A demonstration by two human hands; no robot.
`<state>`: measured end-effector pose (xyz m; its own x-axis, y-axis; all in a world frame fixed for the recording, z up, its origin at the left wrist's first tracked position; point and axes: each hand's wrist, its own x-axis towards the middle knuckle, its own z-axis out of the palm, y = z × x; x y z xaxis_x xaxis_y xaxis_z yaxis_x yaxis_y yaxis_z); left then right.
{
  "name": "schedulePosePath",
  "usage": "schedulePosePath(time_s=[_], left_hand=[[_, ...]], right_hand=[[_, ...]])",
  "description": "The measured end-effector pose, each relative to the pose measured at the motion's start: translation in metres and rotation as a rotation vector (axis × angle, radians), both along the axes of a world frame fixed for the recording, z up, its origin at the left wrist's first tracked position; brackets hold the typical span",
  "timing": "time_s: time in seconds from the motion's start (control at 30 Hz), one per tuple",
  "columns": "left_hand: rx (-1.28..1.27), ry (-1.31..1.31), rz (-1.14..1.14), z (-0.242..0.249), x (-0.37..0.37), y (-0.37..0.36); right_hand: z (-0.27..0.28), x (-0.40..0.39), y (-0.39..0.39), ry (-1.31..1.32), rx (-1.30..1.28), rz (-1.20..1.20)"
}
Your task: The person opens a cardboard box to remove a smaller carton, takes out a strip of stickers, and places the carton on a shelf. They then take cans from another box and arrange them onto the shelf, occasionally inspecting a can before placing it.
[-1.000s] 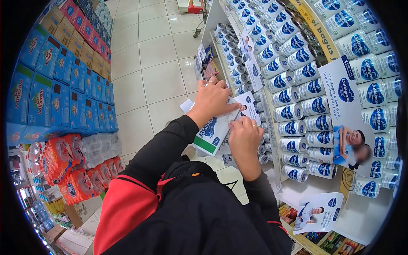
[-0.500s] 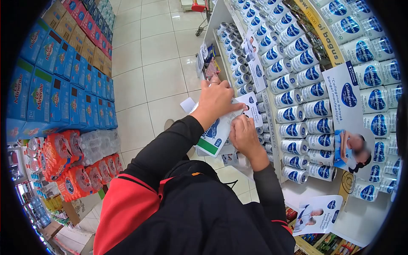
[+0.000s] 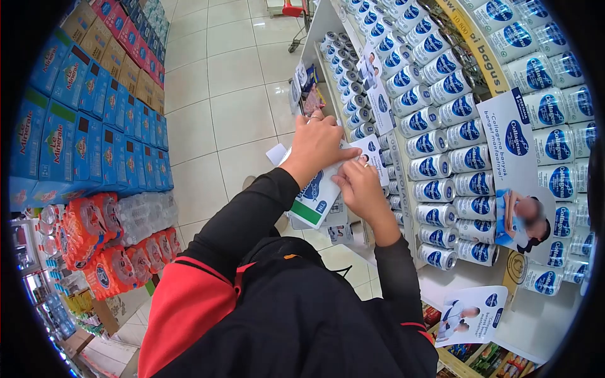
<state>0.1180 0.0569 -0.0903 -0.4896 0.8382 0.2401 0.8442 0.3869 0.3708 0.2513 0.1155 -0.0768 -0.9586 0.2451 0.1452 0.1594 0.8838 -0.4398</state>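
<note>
A white carton (image 3: 311, 211) with a blue oval logo and a green stripe marked "TIN" is tilted in front of my body. My left hand (image 3: 318, 145) lies across its far end, with the fingers curled over the edge and the thumb stretched to the right. Close by that thumb, my right hand (image 3: 362, 184) has its fingers bent and pinched at the carton's right edge. Whatever sits between those fingertips is too small to make out. Part of the carton's upper face is hidden under my left hand.
White and blue cans (image 3: 435, 223) fill the shelves on the right, with a printed card (image 3: 513, 135) in front of them. Blue boxes (image 3: 75, 142) and orange-wrapped bottles (image 3: 94, 236) are stacked on the left. A tiled floor (image 3: 233, 75) runs between; a cart wheel (image 3: 294, 46) shows ahead.
My right hand has shifted slightly up and to the left, turning a little at the carton's edge. My left hand stays at the far end, moving only slightly.
</note>
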Motion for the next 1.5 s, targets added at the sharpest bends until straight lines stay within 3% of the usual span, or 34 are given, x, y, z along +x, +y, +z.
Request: schedulePosePath(time_s=[0.23,0.37,0.43,0.57,0.73,0.8,0.93,1.13,1.17,1.27,1.33,1.37,1.4,1.47,1.5], left_hand=[[-0.013,-0.034,0.007,0.002,-0.003,-0.003],[-0.034,-0.023,0.001,0.001,-0.001,-0.003],[-0.027,-0.012,-0.004,0.002,-0.001,-0.002],[-0.031,0.005,-0.01,0.003,0.001,0.0],[-0.033,0.003,-0.012,0.002,-0.002,-0.001],[-0.039,0.005,-0.013,0.003,-0.001,-0.002],[-0.014,-0.013,-0.023,0.004,-0.002,-0.004],[0.027,-0.023,-0.06,0.003,-0.003,-0.007],[0.071,-0.011,-0.068,0.003,-0.004,-0.006],[0.146,0.073,-0.114,0.0,0.001,-0.011],[0.109,0.096,-0.016,0.017,0.031,-0.032],[-0.108,0.011,0.007,0.023,0.047,-0.044],[-0.115,0.015,-0.006,0.027,0.056,-0.054],[-0.422,-0.085,0.04,0.032,0.06,-0.071],[-0.426,-0.086,0.033,0.033,0.056,-0.073]], right_hand=[[-0.005,0.023,0.004,0.217,-0.145,0.211],[0.001,0.032,0.011,0.184,-0.203,0.161],[0.018,0.025,0.0,0.206,-0.423,-0.152],[-0.002,0.027,-0.003,0.215,-0.252,0.104],[-0.014,0.046,-0.013,0.259,-0.537,-0.059],[-0.026,0.055,-0.01,0.268,-0.658,-0.068],[-0.061,0.075,-0.013,0.246,-0.565,-0.028],[-0.131,0.127,-0.03,-0.071,-0.815,-0.255],[-0.15,0.137,-0.032,-0.054,-0.691,-0.256],[-0.167,0.158,-0.038,-0.05,-0.674,-0.288],[-0.175,0.167,-0.036,-0.016,-0.638,-0.306],[-0.178,0.168,-0.036,0.006,-0.614,-0.324],[-0.173,0.169,-0.039,0.011,-0.622,-0.336],[-0.149,0.168,-0.038,0.245,-0.915,-0.49],[-0.142,0.172,-0.035,0.365,-1.113,-0.538]])
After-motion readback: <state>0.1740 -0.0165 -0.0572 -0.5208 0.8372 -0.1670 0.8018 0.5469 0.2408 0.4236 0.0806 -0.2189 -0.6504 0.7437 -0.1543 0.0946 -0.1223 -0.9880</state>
